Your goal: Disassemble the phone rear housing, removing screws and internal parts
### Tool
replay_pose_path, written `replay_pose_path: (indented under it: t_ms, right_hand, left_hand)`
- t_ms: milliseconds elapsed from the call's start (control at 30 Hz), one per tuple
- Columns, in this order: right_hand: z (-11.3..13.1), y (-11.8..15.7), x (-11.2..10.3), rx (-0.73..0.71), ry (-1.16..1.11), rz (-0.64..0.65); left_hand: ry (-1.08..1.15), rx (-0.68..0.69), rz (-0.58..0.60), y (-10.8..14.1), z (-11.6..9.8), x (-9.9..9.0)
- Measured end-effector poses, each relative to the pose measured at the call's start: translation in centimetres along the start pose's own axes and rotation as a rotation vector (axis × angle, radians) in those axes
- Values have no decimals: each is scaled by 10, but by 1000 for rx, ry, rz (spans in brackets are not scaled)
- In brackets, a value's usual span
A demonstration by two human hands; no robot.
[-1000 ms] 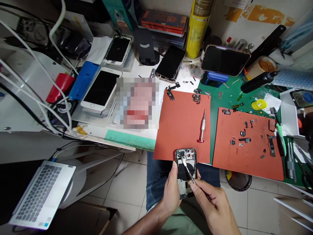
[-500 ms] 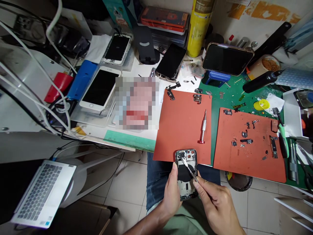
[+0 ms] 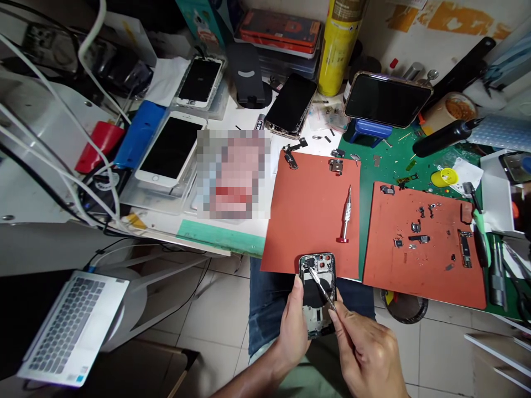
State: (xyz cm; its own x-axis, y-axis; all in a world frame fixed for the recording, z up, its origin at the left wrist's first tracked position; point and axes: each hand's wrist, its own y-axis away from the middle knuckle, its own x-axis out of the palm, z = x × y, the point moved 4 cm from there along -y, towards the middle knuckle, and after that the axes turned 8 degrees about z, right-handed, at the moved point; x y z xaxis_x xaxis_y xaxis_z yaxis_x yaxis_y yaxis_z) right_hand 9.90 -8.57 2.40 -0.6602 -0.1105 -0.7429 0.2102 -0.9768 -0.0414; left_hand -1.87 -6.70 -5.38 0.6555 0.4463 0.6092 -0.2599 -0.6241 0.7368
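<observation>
Above the lap, the left hand is clasping an opened phone frame, a metal tool is pointing into its upper left, the right hand is pinching that tool in its grip, and the rightmost of 2 orange-red mats is carrying small parts.

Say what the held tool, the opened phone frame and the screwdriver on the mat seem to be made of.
Held tool: probably metal, shiny; its shaft looks bright silver.
Phone frame: likely metal, with a glossy rim catching light; interior materials unclear.
Screwdriver: apparently metal, polished silver with bright glints; its glossy red end could be plastic or coated metal.
</observation>
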Motion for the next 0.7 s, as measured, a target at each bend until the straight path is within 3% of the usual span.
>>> replay_pose_path:
  t_ms: [300, 467, 567, 700]
  right_hand:
    - [14, -6, -6, -53, 202, -23]
    - [14, -5, -4, -58, 246, -42]
    - [6, -3, 0, 56, 40, 2]
    - [-8, 5, 13, 350, -362, 144]
  left_hand:
    - [-43, -33, 105, 2, 6, -5]
    - [-74, -27, 104, 2, 5, -5]
    - [-76, -29, 103, 2, 2, -1]
    - [-88, -36, 118, 2, 0, 0]
